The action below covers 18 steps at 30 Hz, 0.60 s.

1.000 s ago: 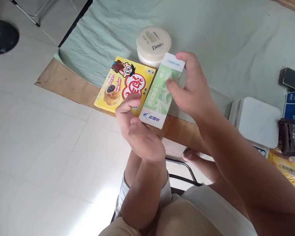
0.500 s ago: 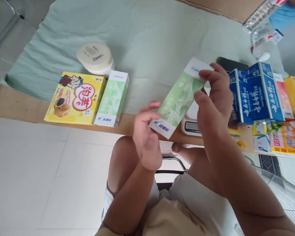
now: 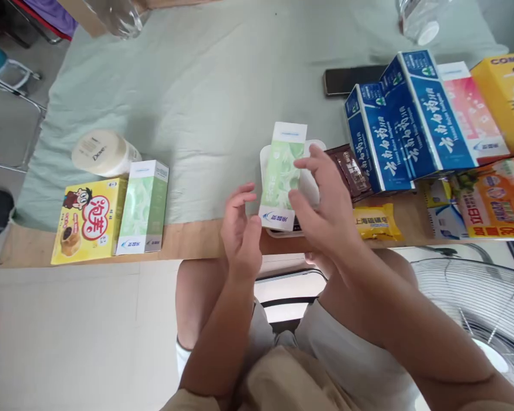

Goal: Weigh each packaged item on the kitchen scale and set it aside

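A green-and-white toothpaste box [image 3: 280, 180] rests on a white kitchen scale [image 3: 314, 182] near the table's front edge, covering much of it. My left hand [image 3: 242, 231] is open just left of the box, fingers apart and holding nothing. On the other side, my right hand [image 3: 325, 202] is open too. Its index finger and thumb overlap the box's right edge in view; whether they touch it I cannot tell. The scale's display is mostly hidden behind the box and my right hand.
At left are a second green toothpaste box [image 3: 143, 205], a yellow snack box [image 3: 89, 220] and a Dove jar [image 3: 105, 153]. Blue toothpaste boxes [image 3: 406, 125], a brown packet [image 3: 349, 171] and a yellow packet [image 3: 377, 222] lie right. A phone [image 3: 355, 79] is behind; a fan [image 3: 475, 308] stands below.
The toothpaste box has come down from the air onto the scale. My right hand has loosened its grip, and my left hand has moved off the box. The camera view has shifted.
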Available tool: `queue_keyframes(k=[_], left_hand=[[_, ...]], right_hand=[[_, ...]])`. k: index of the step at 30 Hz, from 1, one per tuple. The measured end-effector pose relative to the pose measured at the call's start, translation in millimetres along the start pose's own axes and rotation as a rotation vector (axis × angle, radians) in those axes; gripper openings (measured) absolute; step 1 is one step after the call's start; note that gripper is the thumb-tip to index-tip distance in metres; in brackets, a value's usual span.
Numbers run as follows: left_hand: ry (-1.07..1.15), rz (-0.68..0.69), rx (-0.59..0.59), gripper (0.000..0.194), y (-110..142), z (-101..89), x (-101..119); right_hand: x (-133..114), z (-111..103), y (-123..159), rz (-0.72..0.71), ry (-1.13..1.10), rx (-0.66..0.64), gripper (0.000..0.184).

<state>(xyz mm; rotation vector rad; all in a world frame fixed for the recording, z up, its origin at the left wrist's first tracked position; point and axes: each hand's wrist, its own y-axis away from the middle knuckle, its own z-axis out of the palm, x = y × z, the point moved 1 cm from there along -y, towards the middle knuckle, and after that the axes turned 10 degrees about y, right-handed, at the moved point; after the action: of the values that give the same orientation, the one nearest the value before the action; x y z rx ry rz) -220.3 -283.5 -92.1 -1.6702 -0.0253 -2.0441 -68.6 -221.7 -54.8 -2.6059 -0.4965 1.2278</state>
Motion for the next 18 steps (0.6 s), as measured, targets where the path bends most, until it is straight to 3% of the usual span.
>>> queue_keyframes(k=[6,14,18], left_hand=[[-0.22,-0.227,-0.11,0.046,-2.4,6.7,2.1],[-0.266,-0.106,-0.195,0.043,6.3,23.0,17.7],[-0.183,-0.099,-0.205,0.053,11.7,34.2,39.4]], right_hand=[[0.3,4.6,14.0,0.038,0.044,-0.12,0.05],[4.9,-0.2,15.2,0.039,-0.032,-0.162,0.058],[-3.6,-19.6,21.4,-0.103,-0.136,-0.057,0.055]])
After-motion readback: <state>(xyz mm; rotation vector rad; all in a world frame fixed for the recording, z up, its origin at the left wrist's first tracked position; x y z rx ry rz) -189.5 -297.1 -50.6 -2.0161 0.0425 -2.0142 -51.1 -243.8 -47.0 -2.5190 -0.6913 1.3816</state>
